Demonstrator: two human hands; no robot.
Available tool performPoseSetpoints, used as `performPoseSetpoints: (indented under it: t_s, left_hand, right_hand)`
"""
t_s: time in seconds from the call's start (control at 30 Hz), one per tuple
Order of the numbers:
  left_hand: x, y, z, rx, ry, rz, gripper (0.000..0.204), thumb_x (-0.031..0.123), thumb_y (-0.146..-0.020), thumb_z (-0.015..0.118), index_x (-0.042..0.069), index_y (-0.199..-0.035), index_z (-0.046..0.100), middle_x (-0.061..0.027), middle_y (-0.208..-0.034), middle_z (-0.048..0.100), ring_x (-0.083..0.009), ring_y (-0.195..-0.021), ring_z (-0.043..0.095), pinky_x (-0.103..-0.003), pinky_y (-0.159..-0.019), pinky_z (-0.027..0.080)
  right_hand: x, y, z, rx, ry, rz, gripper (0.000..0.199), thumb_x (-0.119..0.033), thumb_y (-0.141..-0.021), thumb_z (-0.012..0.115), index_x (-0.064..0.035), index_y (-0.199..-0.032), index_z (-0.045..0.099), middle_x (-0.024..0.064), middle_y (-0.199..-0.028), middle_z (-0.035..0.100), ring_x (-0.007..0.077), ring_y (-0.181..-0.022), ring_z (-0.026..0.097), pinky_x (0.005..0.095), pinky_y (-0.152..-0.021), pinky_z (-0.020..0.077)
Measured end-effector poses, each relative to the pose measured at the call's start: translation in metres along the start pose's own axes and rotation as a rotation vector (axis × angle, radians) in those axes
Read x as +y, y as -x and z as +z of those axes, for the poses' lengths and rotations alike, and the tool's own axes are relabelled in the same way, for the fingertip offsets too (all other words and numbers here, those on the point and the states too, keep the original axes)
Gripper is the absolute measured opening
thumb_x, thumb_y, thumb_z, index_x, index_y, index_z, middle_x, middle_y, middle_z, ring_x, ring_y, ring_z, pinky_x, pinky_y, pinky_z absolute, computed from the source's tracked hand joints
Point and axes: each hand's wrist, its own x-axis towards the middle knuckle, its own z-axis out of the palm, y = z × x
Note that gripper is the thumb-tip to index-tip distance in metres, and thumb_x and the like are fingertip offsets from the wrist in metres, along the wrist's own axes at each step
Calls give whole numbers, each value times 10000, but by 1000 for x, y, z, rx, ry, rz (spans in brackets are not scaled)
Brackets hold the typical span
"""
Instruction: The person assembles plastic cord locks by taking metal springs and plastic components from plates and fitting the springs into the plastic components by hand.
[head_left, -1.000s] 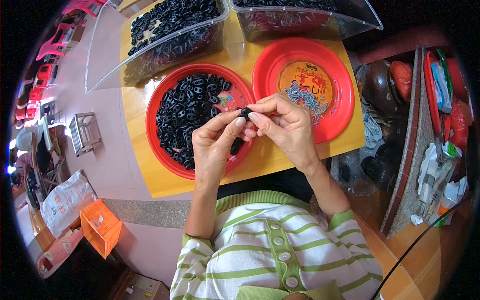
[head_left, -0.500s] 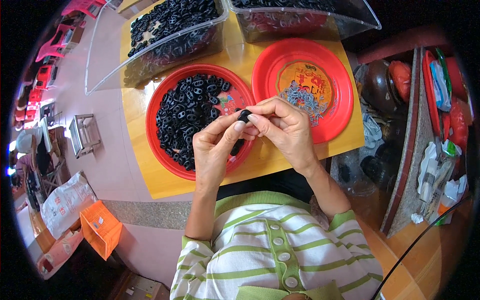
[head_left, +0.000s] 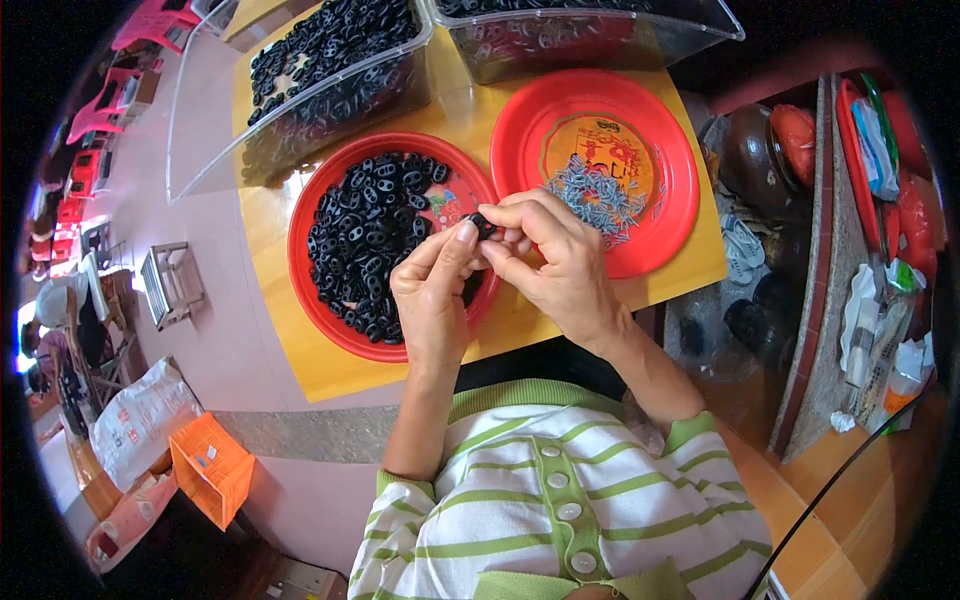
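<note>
Round red plastic tray w/ small black two-holed oval pieces in it: L on yellow rectangular tabletop. Round red plastic plate w/ thin grey pins: just R. Clear rectangular plastic bin behind tray, 2nd bin behind plate; more pieces in both.

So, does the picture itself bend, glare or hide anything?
In the head view, straight edges bow near the picture's rim; there too, glare whitens a patch of the yellow table beside the red basin, and the pinched black part shows little detail.

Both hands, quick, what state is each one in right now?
Left hand: closed, pinching a small black piece.
Right hand: closed, pinching the same small black piece.
</note>
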Motion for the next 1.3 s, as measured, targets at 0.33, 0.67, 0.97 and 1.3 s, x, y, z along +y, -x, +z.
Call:
performPoseSetpoints:
  t_s: [0.33,0.67,0.97,1.3]
  left_hand:
    - [-6,1,-7,-56,47,26,185,105,-873,570,-11,-1010,616,-38,-790,612,-76,-697,543,-199,-631,428]
    - [2,2,-14,-185,-274,279,248,17,-846,581,-6,-1092,613,-48,-988,587,-92,-915,530,-209,-806,423]
    - [-2,1,-17,-199,-354,460,172,-35,-814,602,-20,-980,643,-84,-939,607,-111,-843,560,-207,-738,455]
    - [-7,11,-26,-162,-288,426,152,-71,-794,604,-27,-934,643,-98,-949,618,-109,-839,563,-207,-727,458]
  right_hand:
    - [0,-4,-10,-88,73,-6,244,10,-719,691,-2,-948,609,55,-850,570,91,-664,555,216,-559,477]
    - [-4,-9,-19,-143,-126,112,222,-22,-706,725,-3,-902,621,22,-760,561,69,-643,520,208,-552,433]
    - [-4,-5,-19,-233,-130,86,237,-41,-724,712,10,-923,594,40,-785,557,93,-648,529,224,-568,444]
    - [-1,6,-10,-226,-134,60,234,-36,-735,703,18,-933,590,68,-819,568,106,-665,546,232,-577,461]
